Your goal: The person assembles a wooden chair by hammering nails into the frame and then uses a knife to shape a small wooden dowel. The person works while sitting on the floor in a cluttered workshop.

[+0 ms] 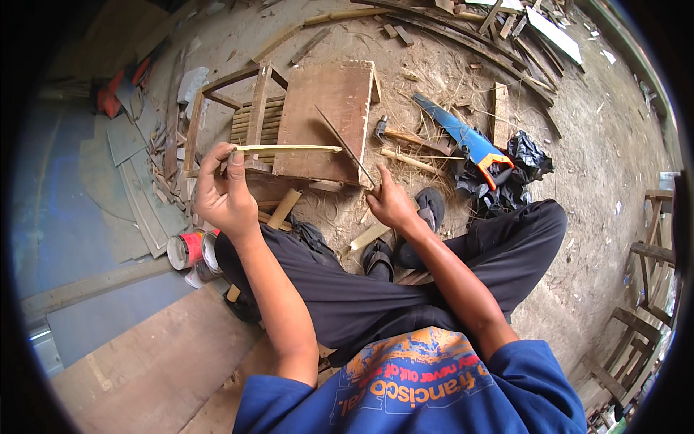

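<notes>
My left hand (230,189) pinches one end of a thin, pale strip of wood or bamboo (289,148) between thumb and fingers. The strip runs level to the right, above a low brown wooden bench (318,119). My right hand (392,204) is closed round the lower end of a long, narrow, dark blade (338,134), like a knife; its handle is hidden in my grip. The blade slants up to the left and crosses the strip's right end in view; whether they touch I cannot tell. My right index finger points forward along the blade.
Right of the bench lie a hammer (416,139), a blue handsaw (459,130) with an orange handle and a crumpled black plastic bag (529,158). Thin shavings litter the ground. By my left knee stand paint cans (186,250). Wooden frames (636,325) stand far right.
</notes>
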A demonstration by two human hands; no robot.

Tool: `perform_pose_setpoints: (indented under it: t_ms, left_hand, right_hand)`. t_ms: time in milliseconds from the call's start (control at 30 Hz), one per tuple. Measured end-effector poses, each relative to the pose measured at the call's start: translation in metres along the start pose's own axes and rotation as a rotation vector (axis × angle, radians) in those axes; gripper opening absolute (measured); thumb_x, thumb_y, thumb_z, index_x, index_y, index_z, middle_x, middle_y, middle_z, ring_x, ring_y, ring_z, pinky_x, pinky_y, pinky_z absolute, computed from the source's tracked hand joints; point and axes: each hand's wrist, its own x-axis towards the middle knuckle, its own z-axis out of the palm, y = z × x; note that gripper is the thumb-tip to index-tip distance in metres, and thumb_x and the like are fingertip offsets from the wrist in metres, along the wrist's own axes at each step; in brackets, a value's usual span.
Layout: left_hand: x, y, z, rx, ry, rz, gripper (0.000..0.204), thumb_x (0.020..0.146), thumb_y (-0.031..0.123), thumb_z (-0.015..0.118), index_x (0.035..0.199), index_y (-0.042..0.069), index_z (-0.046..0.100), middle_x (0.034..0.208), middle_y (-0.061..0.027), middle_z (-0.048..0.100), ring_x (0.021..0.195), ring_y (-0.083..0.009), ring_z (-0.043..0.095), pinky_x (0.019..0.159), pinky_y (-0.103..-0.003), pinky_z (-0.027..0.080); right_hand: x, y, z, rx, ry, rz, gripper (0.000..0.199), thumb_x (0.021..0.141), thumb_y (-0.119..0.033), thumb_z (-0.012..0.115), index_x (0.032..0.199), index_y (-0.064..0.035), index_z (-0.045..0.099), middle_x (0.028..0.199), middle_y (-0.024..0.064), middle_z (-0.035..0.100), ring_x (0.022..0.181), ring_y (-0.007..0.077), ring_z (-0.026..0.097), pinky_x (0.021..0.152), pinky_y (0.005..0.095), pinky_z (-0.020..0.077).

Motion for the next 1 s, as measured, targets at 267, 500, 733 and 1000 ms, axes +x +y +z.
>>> perform_pose_setpoints:
  t_ms: [267,500,733,1000]
  left_hand:
    - [0.001,0.001,-0.004,0.005,-0.069,0.011,0.017,0.094,-0.001,0.070,0.110,-0.006,0.069,0.109,-0.0109,0.071,0.098,-0.0147,0.066,0.089,-0.027,0.052]
    - [-0.003,0.003,-0.010,-0.010,-0.116,0.012,0.017,0.093,-0.001,0.071,0.110,-0.005,0.070,0.108,-0.0107,0.071,0.099,-0.0154,0.066,0.090,-0.028,0.052]
    - [-0.003,0.004,-0.009,-0.019,-0.071,-0.034,0.014,0.093,0.000,0.072,0.106,-0.005,0.070,0.108,-0.0094,0.071,0.098,-0.0144,0.064,0.087,-0.028,0.052]
    - [0.006,-0.002,-0.009,0.023,0.061,-0.130,0.021,0.095,0.001,0.070,0.114,-0.007,0.071,0.110,-0.0115,0.071,0.099,-0.0147,0.065,0.087,-0.029,0.054]
  right_hand:
    - [-0.024,-0.048,-0.007,0.171,0.092,-0.273,0.030,0.093,-0.020,0.072,0.110,0.0021,0.062,0.059,0.0172,0.060,0.056,0.0378,0.064,0.057,0.0431,0.0484]
    - [-0.022,-0.016,-0.007,-0.037,0.016,-0.039,0.031,0.093,-0.023,0.070,0.085,0.0044,0.057,0.071,0.0272,0.065,0.074,0.0479,0.067,0.065,0.0525,0.0518]
    - [-0.025,0.006,-0.004,-0.075,0.063,-0.048,0.028,0.091,-0.019,0.069,0.086,0.0061,0.057,0.072,0.0302,0.065,0.076,0.0502,0.066,0.069,0.0543,0.0525]
    - [-0.030,0.025,0.008,-0.072,0.120,-0.043,0.034,0.092,-0.022,0.071,0.078,0.0051,0.055,0.065,0.0278,0.060,0.065,0.0472,0.062,0.057,0.0504,0.0474]
